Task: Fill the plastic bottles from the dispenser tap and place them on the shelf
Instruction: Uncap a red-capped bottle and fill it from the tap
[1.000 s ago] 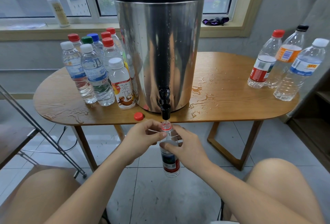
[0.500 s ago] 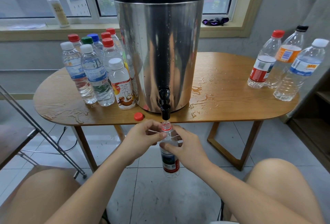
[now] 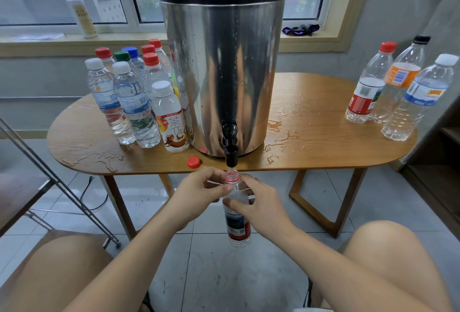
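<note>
1. The uncapped plastic bottle (image 3: 237,224) hangs upright just below the front edge of the table (image 3: 323,159). Its mouth sits directly under the tap (image 3: 230,148), so water would drop straight in. I cannot tell whether water is running.
2. The left hand (image 3: 199,194) pinches the neck by the red ring, which likely steadies the mouth. The right hand (image 3: 261,206) wraps its fingers round the bottle's shoulder and takes the weight.
3. The steel dispenser (image 3: 221,75) stands at the front edge, so its tap overhangs and leaves room beneath.
4. A loose red cap (image 3: 193,162) lies near the front edge, just left of the tap, handy for closing.
5. Capped bottles (image 3: 129,102) crowd the table's left part, and three more bottles (image 3: 398,92) stand at its right end.
6. Puddles (image 3: 281,135) spread beside the dispenser, so the wood may be slippery.
7. A metal frame (image 3: 62,182) slants at the left, well apart from the bottle.
</note>
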A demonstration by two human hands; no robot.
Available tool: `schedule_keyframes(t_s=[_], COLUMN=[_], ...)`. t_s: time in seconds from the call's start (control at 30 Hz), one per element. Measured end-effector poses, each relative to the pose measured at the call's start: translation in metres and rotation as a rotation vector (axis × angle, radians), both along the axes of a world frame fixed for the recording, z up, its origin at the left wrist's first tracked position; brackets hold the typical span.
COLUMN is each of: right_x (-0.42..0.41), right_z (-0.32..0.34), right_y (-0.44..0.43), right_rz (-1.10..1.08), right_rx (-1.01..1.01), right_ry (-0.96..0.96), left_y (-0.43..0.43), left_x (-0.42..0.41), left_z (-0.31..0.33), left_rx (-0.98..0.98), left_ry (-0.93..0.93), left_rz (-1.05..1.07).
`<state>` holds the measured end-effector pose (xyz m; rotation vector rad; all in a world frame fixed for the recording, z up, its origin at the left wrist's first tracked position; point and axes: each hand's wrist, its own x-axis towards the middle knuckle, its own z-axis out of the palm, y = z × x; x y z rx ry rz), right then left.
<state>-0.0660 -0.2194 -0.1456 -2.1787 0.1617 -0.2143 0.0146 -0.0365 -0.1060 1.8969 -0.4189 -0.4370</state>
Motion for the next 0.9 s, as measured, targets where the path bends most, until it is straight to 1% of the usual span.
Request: schedule_keyframes(t_s=[0.9], right_x=[0.0004], right_z=[-0.0012], right_y=[0.0008], right_rz=[0.002], right_rx=[0.004], right_ry=[-0.001], left_y=[-0.0006], left_x=[-0.0006], left_z=[0.0001], left_rx=[0.007], left_ry=[-0.006], left_rz=[0.007])
